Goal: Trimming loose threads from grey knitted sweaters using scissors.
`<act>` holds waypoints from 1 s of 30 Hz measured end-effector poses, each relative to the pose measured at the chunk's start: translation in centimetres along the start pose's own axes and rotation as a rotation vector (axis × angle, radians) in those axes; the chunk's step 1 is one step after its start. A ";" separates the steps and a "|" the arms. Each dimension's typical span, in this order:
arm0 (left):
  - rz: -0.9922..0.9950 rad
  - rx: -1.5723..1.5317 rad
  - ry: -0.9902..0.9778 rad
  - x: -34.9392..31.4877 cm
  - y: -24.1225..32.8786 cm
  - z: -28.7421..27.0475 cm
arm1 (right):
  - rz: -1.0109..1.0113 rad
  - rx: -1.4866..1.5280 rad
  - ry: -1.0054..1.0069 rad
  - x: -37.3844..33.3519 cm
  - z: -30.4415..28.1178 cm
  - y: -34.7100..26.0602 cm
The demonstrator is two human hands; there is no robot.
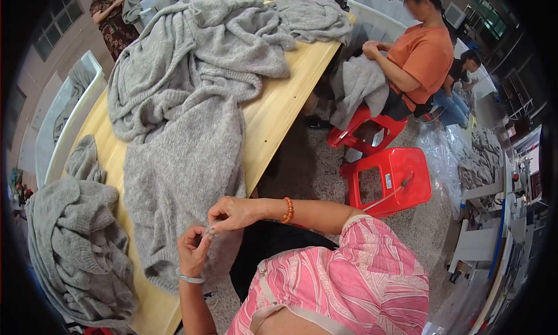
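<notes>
The grey garment (186,154) pointed lengthwise toward the desk's (278,114) near end, where left hand (190,253) and right hand (235,213) pinched something small, unclear.

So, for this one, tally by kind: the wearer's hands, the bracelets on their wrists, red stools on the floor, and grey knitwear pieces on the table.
Hands: 2 (left hand, right hand)
Bracelets: 2 (pale bangle, orange beads)
Red stools: 2 (near stool, occupied stool)
Grey knitwear: heaped, pieces not countable
Total counted: 6
</notes>
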State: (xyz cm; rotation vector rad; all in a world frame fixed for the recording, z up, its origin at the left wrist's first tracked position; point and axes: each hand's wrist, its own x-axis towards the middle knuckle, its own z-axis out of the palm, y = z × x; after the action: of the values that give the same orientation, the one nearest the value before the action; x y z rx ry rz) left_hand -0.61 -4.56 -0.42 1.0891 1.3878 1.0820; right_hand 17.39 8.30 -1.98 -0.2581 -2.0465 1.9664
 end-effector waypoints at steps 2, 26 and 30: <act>0.143 0.245 0.170 -0.4 -0.7 -0.1 | -0.133 -0.077 0.284 0.2 0.2 0.1; 0.736 0.419 0.194 -5.3 5.7 3.7 | -0.291 -0.175 0.165 -3.6 0.5 -6.5; 0.412 0.206 -0.150 -6.0 1.6 3.6 | -0.291 -0.024 -0.014 -5.0 2.1 -9.7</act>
State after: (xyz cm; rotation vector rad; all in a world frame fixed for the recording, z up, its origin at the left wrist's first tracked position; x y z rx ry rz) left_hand 3.52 -9.98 1.98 1.6242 1.2020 1.1333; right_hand 22.09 4.23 7.22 0.0476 -1.9877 1.7726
